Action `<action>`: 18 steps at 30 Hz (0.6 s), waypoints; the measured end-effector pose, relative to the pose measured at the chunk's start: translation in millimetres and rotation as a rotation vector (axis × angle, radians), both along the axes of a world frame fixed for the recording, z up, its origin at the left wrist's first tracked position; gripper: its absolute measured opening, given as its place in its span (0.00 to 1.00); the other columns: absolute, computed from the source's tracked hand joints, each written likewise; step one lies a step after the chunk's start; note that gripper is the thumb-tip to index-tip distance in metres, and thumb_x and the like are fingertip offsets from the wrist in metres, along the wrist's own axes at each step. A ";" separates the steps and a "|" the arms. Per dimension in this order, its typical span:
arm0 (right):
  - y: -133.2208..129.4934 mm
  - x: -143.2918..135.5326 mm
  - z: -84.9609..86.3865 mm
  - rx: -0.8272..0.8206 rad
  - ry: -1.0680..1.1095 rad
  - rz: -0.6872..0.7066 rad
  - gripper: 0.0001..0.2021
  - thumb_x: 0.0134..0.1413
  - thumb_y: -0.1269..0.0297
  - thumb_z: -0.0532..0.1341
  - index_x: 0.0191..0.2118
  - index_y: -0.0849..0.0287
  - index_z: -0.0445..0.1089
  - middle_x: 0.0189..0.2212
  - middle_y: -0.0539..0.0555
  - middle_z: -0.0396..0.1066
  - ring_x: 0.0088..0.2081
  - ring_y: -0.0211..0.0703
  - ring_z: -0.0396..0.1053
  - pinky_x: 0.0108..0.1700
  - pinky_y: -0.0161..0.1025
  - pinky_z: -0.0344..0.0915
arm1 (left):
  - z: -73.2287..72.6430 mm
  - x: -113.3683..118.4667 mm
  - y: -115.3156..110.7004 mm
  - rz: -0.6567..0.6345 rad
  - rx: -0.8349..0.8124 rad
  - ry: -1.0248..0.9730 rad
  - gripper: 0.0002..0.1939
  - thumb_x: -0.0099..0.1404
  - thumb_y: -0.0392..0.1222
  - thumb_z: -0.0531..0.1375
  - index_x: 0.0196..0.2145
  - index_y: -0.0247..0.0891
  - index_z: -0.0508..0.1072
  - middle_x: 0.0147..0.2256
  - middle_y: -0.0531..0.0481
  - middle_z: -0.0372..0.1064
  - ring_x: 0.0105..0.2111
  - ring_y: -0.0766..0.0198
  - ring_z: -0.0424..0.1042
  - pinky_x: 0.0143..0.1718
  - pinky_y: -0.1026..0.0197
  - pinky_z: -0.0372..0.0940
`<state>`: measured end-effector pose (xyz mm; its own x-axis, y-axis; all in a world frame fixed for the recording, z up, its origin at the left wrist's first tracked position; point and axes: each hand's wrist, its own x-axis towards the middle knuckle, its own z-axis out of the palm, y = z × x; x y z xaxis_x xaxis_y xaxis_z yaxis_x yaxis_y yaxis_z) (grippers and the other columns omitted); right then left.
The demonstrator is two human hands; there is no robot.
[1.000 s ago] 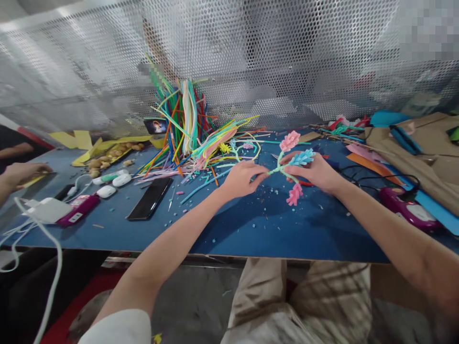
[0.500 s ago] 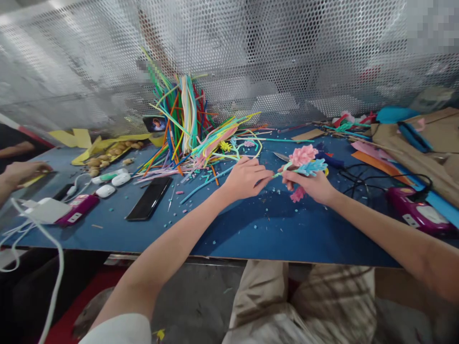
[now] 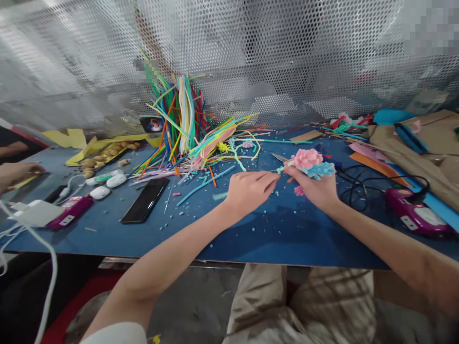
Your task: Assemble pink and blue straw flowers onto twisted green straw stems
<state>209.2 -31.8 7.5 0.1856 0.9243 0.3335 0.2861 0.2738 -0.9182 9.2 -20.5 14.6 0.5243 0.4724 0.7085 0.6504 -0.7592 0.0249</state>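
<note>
My right hand [image 3: 317, 188] is closed around a small bunch of pipe-cleaner flowers, with a fluffy pink flower [image 3: 305, 158] and a light blue one [image 3: 318, 170] showing above the fingers. A bit of pink pokes out beneath the hand. Pinched in my left hand [image 3: 251, 190] is a pale green pipe cleaner [image 3: 280, 170] that runs to the bunch. Left of that hand, a blurred pale green end [image 3: 219, 196] sticks out. Scissors [image 3: 278, 157] lie just behind the hands, their handles mostly hidden. A finished-looking yellow flower [image 3: 224, 146] rests farther back.
Colourful pipe cleaners [image 3: 186, 114] stand and lie in a big pile at the back. A black phone [image 3: 145, 200] and a purple power strip [image 3: 70, 213] are on the left. Another purple strip [image 3: 418, 212] with black cables sits right. A co-worker's hand [image 3: 19, 174] is far left.
My left hand has moved slightly apart from the bunch and turned, and a blurred green end now shows beyond it. The bunch has tilted a little in my right hand.
</note>
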 end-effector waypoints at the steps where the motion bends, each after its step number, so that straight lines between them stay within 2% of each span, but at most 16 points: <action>1: 0.4 0.8 -0.1 0.028 -0.013 -0.013 0.12 0.52 0.50 0.70 0.31 0.53 0.79 0.29 0.55 0.79 0.32 0.53 0.78 0.41 0.53 0.76 | -2.1 1.1 -0.7 0.001 -0.046 -0.021 0.09 0.71 0.40 0.58 0.42 0.46 0.79 0.39 0.54 0.81 0.34 0.64 0.79 0.33 0.62 0.65; 4: 3.0 0.2 0.6 0.110 0.107 -0.015 0.10 0.51 0.53 0.71 0.31 0.53 0.78 0.32 0.54 0.80 0.34 0.53 0.79 0.44 0.53 0.77 | -6.7 4.4 1.3 -0.055 -0.289 -0.145 0.07 0.71 0.41 0.59 0.44 0.44 0.77 0.39 0.54 0.81 0.35 0.63 0.80 0.34 0.64 0.69; 7: 7.2 -3.4 1.2 0.168 0.340 0.012 0.09 0.49 0.57 0.72 0.34 0.54 0.77 0.30 0.51 0.79 0.32 0.48 0.78 0.42 0.50 0.78 | -8.2 7.9 4.3 -0.198 -0.573 -0.344 0.09 0.70 0.44 0.61 0.46 0.40 0.74 0.37 0.52 0.81 0.33 0.64 0.81 0.37 0.63 0.73; 9: 9.9 -4.2 1.0 0.162 0.467 0.048 0.09 0.48 0.59 0.73 0.34 0.54 0.77 0.28 0.49 0.78 0.29 0.45 0.78 0.39 0.47 0.79 | -8.7 9.5 4.4 -0.299 -0.693 -0.437 0.13 0.69 0.46 0.61 0.48 0.38 0.74 0.38 0.49 0.81 0.31 0.64 0.80 0.37 0.63 0.74; 11: 11.9 -2.4 0.9 0.112 0.565 0.099 0.09 0.47 0.61 0.74 0.34 0.55 0.77 0.29 0.49 0.78 0.28 0.43 0.77 0.38 0.45 0.79 | -9.9 10.1 3.9 -0.383 -0.704 -0.457 0.15 0.70 0.46 0.61 0.51 0.38 0.74 0.39 0.48 0.81 0.29 0.65 0.79 0.38 0.62 0.75; 13: 12.7 1.0 1.2 0.063 0.647 0.133 0.09 0.46 0.62 0.74 0.34 0.55 0.76 0.30 0.49 0.77 0.29 0.41 0.77 0.39 0.43 0.79 | -12.1 9.9 4.8 -0.427 -0.634 -0.427 0.16 0.71 0.45 0.59 0.54 0.39 0.73 0.39 0.49 0.81 0.28 0.67 0.78 0.39 0.62 0.74; 15: 12.1 4.1 2.3 0.024 0.703 0.169 0.10 0.45 0.62 0.75 0.34 0.54 0.76 0.30 0.48 0.77 0.30 0.40 0.77 0.39 0.41 0.79 | -14.7 9.1 8.9 -0.429 -0.581 -0.384 0.14 0.73 0.44 0.57 0.52 0.39 0.75 0.37 0.50 0.80 0.26 0.69 0.75 0.38 0.63 0.73; 18: 9.2 5.5 4.2 -0.048 0.710 0.260 0.09 0.46 0.63 0.75 0.32 0.54 0.75 0.28 0.47 0.76 0.28 0.37 0.75 0.35 0.36 0.77 | -16.7 6.2 20.3 -0.395 -0.593 -0.352 0.12 0.73 0.43 0.56 0.45 0.37 0.77 0.36 0.49 0.79 0.25 0.70 0.72 0.33 0.66 0.70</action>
